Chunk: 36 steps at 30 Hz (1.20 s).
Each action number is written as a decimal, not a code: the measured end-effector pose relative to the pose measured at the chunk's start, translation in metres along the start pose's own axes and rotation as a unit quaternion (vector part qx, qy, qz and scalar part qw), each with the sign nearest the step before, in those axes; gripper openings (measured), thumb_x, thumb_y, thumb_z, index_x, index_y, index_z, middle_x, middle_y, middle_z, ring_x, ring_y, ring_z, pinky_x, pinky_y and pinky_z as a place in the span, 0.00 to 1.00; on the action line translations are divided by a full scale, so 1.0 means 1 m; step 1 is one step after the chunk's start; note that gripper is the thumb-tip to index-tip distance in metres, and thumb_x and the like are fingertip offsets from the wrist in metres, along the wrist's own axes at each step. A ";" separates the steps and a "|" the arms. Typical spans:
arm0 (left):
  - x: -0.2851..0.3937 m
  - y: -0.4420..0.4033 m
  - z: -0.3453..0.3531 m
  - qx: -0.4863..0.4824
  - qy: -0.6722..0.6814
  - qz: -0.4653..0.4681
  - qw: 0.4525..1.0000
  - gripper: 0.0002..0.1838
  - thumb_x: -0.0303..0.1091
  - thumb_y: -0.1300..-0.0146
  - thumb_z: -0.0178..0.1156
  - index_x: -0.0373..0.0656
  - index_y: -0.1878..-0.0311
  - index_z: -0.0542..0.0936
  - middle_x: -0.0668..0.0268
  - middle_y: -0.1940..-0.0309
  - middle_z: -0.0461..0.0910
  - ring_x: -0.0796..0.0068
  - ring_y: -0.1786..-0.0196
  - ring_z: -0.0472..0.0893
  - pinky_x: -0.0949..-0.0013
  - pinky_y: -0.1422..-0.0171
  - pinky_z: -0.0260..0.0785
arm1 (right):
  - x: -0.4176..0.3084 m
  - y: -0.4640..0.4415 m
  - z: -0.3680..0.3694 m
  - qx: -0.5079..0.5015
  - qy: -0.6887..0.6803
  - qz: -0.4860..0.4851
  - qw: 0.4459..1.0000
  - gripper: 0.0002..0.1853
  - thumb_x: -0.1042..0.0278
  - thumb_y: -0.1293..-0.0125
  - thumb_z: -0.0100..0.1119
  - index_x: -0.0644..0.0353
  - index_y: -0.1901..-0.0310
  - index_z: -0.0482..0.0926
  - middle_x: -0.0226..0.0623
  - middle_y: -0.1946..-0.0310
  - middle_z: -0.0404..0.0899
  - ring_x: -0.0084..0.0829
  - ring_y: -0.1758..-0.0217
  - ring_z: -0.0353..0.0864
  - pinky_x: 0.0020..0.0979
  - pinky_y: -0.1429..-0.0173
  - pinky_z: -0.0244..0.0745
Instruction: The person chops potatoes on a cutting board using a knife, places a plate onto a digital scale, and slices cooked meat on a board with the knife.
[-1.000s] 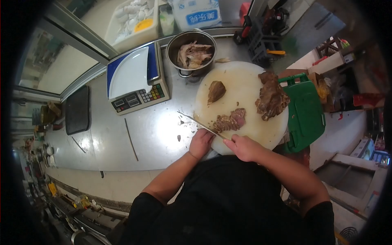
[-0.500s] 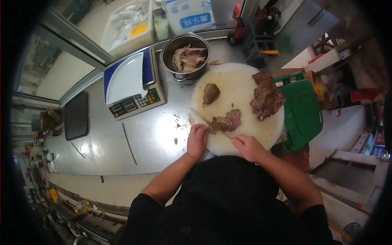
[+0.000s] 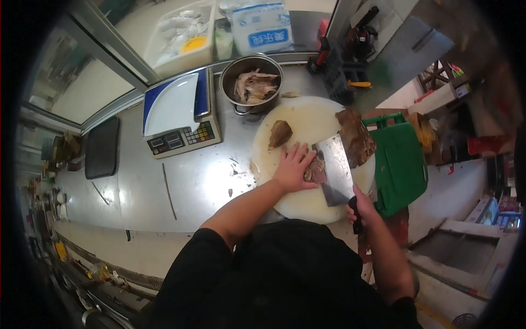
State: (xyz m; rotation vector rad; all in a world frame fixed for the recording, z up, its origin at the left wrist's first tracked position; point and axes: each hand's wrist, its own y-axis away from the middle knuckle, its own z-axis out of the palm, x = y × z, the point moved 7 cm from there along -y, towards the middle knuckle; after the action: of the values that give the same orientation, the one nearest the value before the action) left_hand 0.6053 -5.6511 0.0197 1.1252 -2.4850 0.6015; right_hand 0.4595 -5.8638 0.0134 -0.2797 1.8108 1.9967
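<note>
My right hand [image 3: 362,209] grips the black handle of a cleaver [image 3: 335,171], whose broad blade lies turned nearly flat over the round white cutting board [image 3: 307,205]. Fingers spread, my left hand [image 3: 296,169] rests on the board against the sliced meat [image 3: 315,171], just left of the blade. The blade hides part of the slices. A small brown piece of meat [image 3: 280,134] lies beyond my left fingertips. At the board's right side sits a large brown chunk of meat [image 3: 355,137], partly behind the cleaver.
A steel pot [image 3: 252,85] with pale meat pieces stands behind the board. Left of it, a digital scale [image 3: 183,143] carries a white plate [image 3: 172,107]. A green lidded bin [image 3: 402,164] adjoins the board's right edge. Farther left lies a dark tray [image 3: 102,147].
The cleaver went from edge-on at the slices to broadside, moving right with my right hand. My left hand moved up and right and spread its fingers beside the meat.
</note>
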 end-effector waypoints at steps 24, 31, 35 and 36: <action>-0.041 0.015 -0.146 0.338 0.194 -0.040 0.920 0.49 0.58 0.59 0.77 0.44 0.35 0.72 0.47 0.32 0.65 0.40 0.28 0.62 0.37 0.23 0.47 | -0.068 0.038 0.161 -0.024 0.082 -0.044 0.995 0.40 0.30 0.26 0.28 0.60 0.80 0.68 0.34 0.92 0.60 0.34 0.93 0.61 0.35 0.84 0.64; -0.209 0.053 -0.276 0.407 0.032 -0.102 0.907 0.49 0.58 0.61 0.78 0.43 0.36 0.74 0.45 0.35 0.67 0.42 0.32 0.67 0.49 0.27 0.60 | -0.163 -0.019 0.356 -0.190 0.175 0.011 0.966 0.40 0.23 0.31 0.36 0.53 0.86 0.63 0.30 0.92 0.59 0.31 0.92 0.60 0.35 0.81 0.64; -0.302 0.071 -0.303 0.371 0.027 -0.231 0.899 0.43 0.57 0.58 0.76 0.43 0.39 0.78 0.43 0.35 0.69 0.42 0.32 0.68 0.50 0.27 0.61 | -0.179 -0.059 0.428 -0.232 0.140 0.023 0.962 0.40 0.23 0.31 0.36 0.52 0.87 0.63 0.30 0.92 0.58 0.31 0.90 0.60 0.35 0.80 0.64; -0.321 0.071 -0.303 0.346 0.025 -0.239 0.907 0.40 0.57 0.54 0.74 0.43 0.40 0.78 0.43 0.35 0.69 0.42 0.32 0.68 0.51 0.27 0.61 | -0.179 -0.057 0.438 -0.230 0.144 0.025 0.962 0.40 0.23 0.31 0.36 0.52 0.87 0.63 0.30 0.92 0.58 0.31 0.90 0.60 0.35 0.80 0.64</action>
State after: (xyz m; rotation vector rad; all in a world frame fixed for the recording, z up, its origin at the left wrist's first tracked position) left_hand 0.7922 -5.2551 0.1091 1.8527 -1.8460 1.3770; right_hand 0.7029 -5.4614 0.0942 -0.7030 1.4923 2.5056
